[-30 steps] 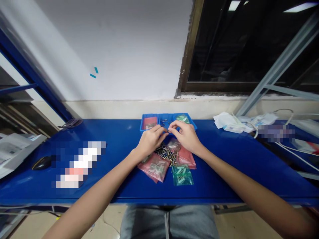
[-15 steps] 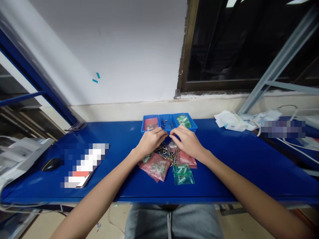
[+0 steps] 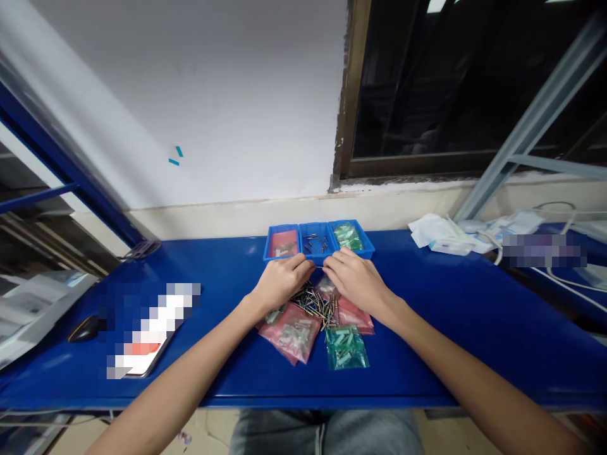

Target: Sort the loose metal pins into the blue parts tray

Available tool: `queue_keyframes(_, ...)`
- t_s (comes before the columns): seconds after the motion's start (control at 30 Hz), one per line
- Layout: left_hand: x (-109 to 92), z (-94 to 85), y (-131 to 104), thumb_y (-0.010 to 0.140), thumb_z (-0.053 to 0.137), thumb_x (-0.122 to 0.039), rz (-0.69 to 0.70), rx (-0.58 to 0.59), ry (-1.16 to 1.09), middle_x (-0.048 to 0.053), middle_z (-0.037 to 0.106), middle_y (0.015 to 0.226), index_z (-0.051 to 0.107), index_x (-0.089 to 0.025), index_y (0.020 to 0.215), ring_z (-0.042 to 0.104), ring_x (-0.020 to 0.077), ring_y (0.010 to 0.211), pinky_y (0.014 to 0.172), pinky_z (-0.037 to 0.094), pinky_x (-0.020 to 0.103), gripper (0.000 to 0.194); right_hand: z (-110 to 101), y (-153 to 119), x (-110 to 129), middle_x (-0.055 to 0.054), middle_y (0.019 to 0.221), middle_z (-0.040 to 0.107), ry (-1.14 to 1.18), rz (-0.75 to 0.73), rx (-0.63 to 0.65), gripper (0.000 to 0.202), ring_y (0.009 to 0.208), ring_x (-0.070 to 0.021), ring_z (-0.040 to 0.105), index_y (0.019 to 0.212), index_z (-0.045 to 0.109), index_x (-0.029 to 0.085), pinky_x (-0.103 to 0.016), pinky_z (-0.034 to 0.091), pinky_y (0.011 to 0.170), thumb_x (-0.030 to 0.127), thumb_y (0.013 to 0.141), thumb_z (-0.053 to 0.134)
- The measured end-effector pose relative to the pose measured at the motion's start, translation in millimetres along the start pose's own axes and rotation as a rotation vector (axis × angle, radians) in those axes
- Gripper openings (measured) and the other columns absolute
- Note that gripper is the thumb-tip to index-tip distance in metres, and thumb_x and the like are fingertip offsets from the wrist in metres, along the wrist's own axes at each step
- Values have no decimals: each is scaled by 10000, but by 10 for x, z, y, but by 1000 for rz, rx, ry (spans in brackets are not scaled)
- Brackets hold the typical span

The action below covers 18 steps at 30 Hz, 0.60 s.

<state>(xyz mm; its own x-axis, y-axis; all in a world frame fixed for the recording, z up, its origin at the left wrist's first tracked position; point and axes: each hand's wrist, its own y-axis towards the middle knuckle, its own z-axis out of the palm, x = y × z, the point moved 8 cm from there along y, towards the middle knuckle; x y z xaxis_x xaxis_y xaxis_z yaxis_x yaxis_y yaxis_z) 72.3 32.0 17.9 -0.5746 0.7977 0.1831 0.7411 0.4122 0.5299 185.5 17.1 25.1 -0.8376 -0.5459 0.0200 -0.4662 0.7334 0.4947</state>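
My left hand (image 3: 283, 278) and my right hand (image 3: 353, 278) pinch the two ends of a thin, short rod (image 3: 319, 266) held level between them. Under and in front of the fingers lies a loose pile of metal pins (image 3: 315, 304). Pink bags of small parts (image 3: 296, 332) lie to the left of the pile, another pink bag (image 3: 356, 316) to its right, and a green bag (image 3: 347, 347) in front. Behind my hands stand three joined blue bins: the left (image 3: 270, 243) holds a pink bag, the middle (image 3: 314, 253) several pins, the right (image 3: 367, 246) green bags.
On the blue table (image 3: 256, 379) at left are a black mouse (image 3: 84, 329), a partly blurred phone-like object (image 3: 147, 360) and white packaging (image 3: 35, 309). White papers (image 3: 439, 235) and cables (image 3: 564, 284) lie at right.
The fingertips have drawn slightly apart, and the thin rod between them shows more clearly. The whole view has shifted a little.
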Motion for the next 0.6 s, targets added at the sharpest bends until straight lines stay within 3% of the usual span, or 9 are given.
queue_keyframes(0.4,64,70,-47,1031,453,-256,-25,31,-61,49,665,897,656,-160,1066,635,156,714,575,476,276,228,71,-6,-56,-49,878,674,84,0,19,227,896,-206,587,902,645,185,-323,459,765,241,1014,455)
queue_keyframes(0.6,58,23,-29,1037,432,-252,-24,13,-80,54,658,871,661,-151,1035,630,153,706,574,471,271,250,76,20,-104,-47,875,675,165,43,19,179,888,-207,589,893,640,197,-333,457,802,222,993,494)
